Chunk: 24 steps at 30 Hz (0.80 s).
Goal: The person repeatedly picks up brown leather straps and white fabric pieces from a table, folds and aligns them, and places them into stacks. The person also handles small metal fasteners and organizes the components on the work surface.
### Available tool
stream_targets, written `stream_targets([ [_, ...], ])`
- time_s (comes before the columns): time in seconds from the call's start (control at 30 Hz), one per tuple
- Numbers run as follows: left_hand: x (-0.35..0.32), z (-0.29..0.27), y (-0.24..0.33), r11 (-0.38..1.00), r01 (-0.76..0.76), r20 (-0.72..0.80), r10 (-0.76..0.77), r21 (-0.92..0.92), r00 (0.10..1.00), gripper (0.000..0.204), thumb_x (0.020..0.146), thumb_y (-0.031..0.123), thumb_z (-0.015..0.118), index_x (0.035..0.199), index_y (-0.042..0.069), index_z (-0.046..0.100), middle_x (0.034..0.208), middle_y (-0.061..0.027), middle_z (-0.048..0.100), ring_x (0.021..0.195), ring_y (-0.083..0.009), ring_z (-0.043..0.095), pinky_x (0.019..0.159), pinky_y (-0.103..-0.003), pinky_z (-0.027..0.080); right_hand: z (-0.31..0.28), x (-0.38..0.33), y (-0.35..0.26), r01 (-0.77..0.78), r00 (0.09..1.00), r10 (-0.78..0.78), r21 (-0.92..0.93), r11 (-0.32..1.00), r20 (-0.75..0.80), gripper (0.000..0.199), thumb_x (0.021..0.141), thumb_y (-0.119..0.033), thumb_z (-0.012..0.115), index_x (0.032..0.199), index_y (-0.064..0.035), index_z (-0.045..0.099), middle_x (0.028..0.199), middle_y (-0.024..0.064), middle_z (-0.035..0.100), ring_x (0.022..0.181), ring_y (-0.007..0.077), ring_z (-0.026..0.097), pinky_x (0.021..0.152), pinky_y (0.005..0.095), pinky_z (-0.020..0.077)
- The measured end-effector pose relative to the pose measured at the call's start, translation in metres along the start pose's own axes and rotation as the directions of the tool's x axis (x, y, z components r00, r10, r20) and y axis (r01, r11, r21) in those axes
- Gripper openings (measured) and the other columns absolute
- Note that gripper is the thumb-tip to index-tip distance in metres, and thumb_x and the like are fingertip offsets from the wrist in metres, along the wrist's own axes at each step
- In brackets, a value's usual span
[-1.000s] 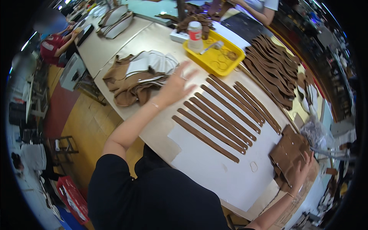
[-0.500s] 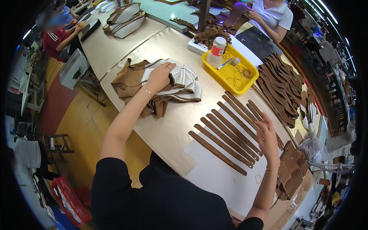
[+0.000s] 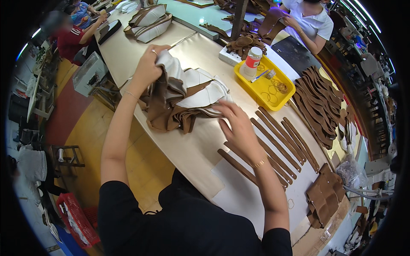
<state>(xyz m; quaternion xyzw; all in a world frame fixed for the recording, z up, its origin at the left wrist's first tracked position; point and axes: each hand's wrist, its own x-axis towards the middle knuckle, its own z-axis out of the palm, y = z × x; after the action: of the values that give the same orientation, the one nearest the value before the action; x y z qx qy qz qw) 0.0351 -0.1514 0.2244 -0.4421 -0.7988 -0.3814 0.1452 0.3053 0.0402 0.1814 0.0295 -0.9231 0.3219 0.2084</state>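
A loose pile of brown leather pieces with white linings [image 3: 205, 96] lies on the gold-coloured table. My left hand [image 3: 149, 68] is closed on the pile's left part and holds some pieces raised above the rest. Beside the pile's right edge is my right hand [image 3: 241, 130], its fingers apart and nothing held in them. Whether its fingertips touch the lining cannot be told. Several narrow brown leather strips [image 3: 277, 146] lie side by side on a white sheet [image 3: 237, 200]; my right hand and forearm hide parts of them.
Beyond the strips sits a yellow tray [image 3: 273, 106] with a jar [image 3: 253, 64], a pen and rubber bands. Wavy brown strips [image 3: 316, 111] are heaped at the right, near a flat brown piece [image 3: 325, 192]. A co-worker [image 3: 309, 21] handles brown leather across the table.
My left hand has moved left and up, lifting part of the pile. My right hand has left the far strips and come left to the pile's edge. The view has shifted slightly.
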Motion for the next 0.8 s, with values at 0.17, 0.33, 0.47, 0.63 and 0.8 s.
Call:
stream_targets([
  [0.17,-0.02,0.018,0.013,0.995,-0.097,0.116,0.095,0.01,0.989,0.052,0.067,-0.008,0.051,0.116,0.007,0.064,0.111,-0.0158,0.056,0.105,-0.0355,0.056,0.094,-0.039,0.045,0.066,0.083,-0.009,-0.061,0.973,0.103,0.199,0.978,-0.208,0.067,0.079,-0.011,0.067,0.14,-0.0148,0.041,0.142,0.0277,0.04,0.114,0.0418,0.056,0.097,0.0449,0.0465],
  [0.33,-0.027,0.028,0.011,0.997,-0.074,0.119,0.072,0.016,0.99,0.052,0.071,-0.007,0.054,0.119,0.009,0.063,0.12,-0.0166,0.054,0.112,-0.0347,0.053,0.098,-0.038,0.044,0.083,0.099,-0.012,-0.272,0.962,0.268,0.082,0.959,0.057,0.076,0.08,0.001,0.056,0.148,-0.0154,0.029,0.146,0.0269,0.037,0.112,0.0443,0.057,0.09,0.0445,0.0516],
  [0.47,-0.024,0.014,0.01,0.998,-0.001,0.082,0.006,-0.068,0.997,0.049,0.074,-0.007,0.053,0.119,0.009,0.063,0.12,-0.0161,0.054,0.114,-0.0335,0.053,0.101,-0.037,0.041,0.102,0.074,0.034,-0.238,0.97,0.229,-0.132,0.962,-0.081,0.069,0.083,0.001,0.051,0.147,-0.0126,0.033,0.144,0.0221,0.043,0.109,0.0395,0.059,0.09,0.0455,0.0507],
  [0.63,-0.019,-0.059,-0.026,0.998,0.056,-0.2,-0.06,-0.026,0.978,0.038,0.083,0.0,0.049,0.119,0.006,0.063,0.116,-0.0104,0.057,0.113,-0.0223,0.053,0.103,-0.032,0.037,0.11,0.035,0.058,-0.143,0.99,0.12,-0.453,0.88,-0.079,0.066,0.085,-0.012,0.061,0.146,-0.0101,0.036,0.148,0.019,0.039,0.127,0.0377,0.048,0.105,0.055,0.0373],
  [0.8,0.014,-0.117,0.053,0.953,-0.1,-0.427,0.22,0.286,0.877,0.055,0.069,-0.005,0.066,0.12,0.015,0.063,0.113,-0.0102,0.045,0.107,-0.0274,0.051,0.096,-0.036,0.043,0.059,0.06,0.007,-0.136,0.986,0.106,-0.254,0.958,-0.129,0.095,0.078,-0.039,0.077,0.151,-0.0066,0.026,0.156,0.0209,0.022,0.138,0.0419,0.033,0.111,0.0528,0.0296],
])
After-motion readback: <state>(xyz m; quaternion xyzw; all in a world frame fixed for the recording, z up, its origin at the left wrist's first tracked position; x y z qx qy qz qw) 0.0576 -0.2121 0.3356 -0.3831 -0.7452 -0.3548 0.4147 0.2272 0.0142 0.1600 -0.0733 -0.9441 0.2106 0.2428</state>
